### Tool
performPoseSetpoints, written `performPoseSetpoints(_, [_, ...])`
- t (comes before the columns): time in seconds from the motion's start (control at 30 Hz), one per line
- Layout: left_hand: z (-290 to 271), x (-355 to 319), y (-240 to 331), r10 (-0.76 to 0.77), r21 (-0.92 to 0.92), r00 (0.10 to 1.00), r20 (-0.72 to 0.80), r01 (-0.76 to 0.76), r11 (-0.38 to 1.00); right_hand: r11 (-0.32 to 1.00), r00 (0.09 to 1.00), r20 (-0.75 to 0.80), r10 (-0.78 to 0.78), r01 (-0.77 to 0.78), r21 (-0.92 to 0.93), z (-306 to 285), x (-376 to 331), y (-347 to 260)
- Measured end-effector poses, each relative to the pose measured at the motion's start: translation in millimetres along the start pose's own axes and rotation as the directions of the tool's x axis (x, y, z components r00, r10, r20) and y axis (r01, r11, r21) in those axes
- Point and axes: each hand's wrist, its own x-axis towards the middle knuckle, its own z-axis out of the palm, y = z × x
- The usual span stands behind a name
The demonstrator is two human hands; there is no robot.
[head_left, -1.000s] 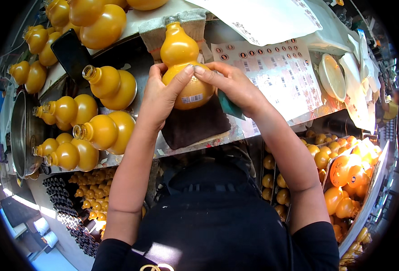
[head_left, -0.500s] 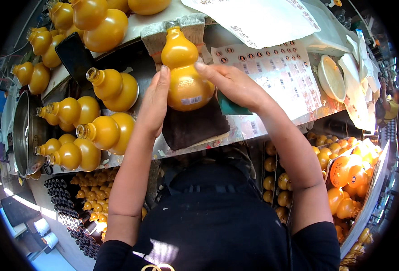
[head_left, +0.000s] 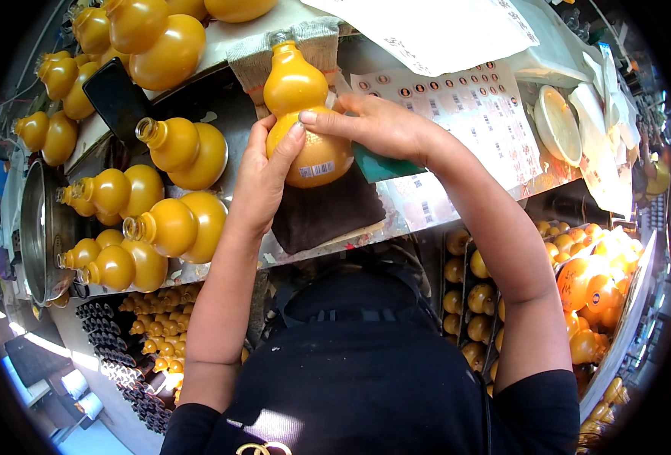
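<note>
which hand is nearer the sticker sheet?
Right. The right hand lies on the held bottle just beside the sticker sheet; the left hand grips the bottle's far side, away from the sheet.

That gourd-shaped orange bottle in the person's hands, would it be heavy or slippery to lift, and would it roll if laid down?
The gourd-shaped bottle looks full of orange liquid, so probably heavy for its size. Its glossy skin may be slippery; the left hand and right hand both steady it. Its round bulbs would likely roll, though the uncapped bottles lying on the counter stay put.
</note>
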Motion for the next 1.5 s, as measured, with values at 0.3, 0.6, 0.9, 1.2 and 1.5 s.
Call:
performPoseSetpoints(0.3, [-1, -1, 5, -0.007, -0.076, 1.0, -0.029, 0.005, 0.997, 0.975, 0.986, -0.146, 0.078, -0.045, 0.217, 19, -21, 4])
performPoseSetpoints(0.6, [-3, 0, -9, 0.119, 0.214, 0.992, -0.045, -0.107, 0.971, 0.954, 0.938, -0.338, -0.081, 0.17, 0.245, 46, -22, 27])
performPoseSetpoints(0.9, [-8, 1, -7, 0.184, 0.347, 0.982, -0.035, -0.161, 0.924, 0.902, 0.961, -0.274, -0.028, 0.142, 0.408, 45, -22, 28])
performPoseSetpoints(1.2, [-15, 3, -7, 0.149, 0.269, 0.988, 0.04, -0.155, 0.951, 0.901, 0.964, -0.266, -0.014, 0.127, 0.414, 45, -23, 27])
performPoseSetpoints(1.5, [-19, 2, -1, 0.045, 0.126, 0.995, 0.094, -0.057, 0.99, 0.44, 0.937, -0.258, 0.235, 0.134, 0.888, 43, -60, 30])
